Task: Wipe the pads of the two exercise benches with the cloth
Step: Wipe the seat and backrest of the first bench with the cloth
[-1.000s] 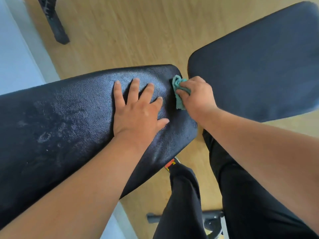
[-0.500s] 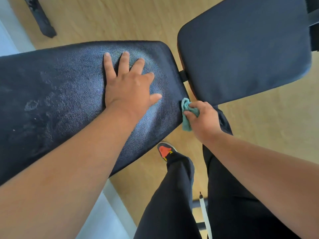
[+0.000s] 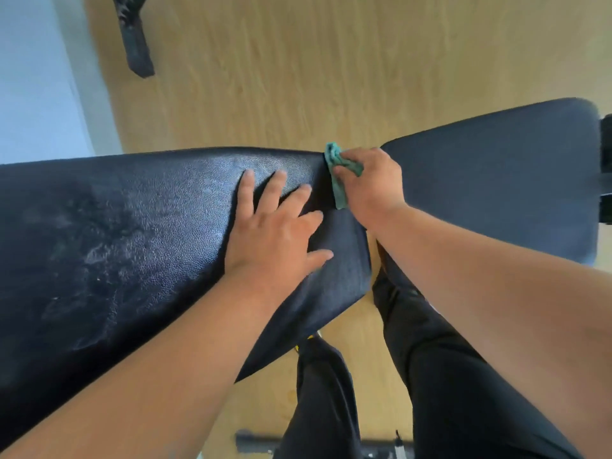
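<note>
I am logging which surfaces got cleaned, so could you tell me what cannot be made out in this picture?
- Head view: the long pad runs off the left edge, and the left hand and forearm cover part of it.
- Most of the cloth is hidden inside the right hand.
- The bench frames lie hidden beneath both pads.

We count two black bench pads: one [image 3: 132,243] left of the grip, one [image 3: 496,180] right of it. One green cloth [image 3: 336,167] sits in the grip. Two hands: left hand [image 3: 275,233], right hand [image 3: 371,183]
</note>
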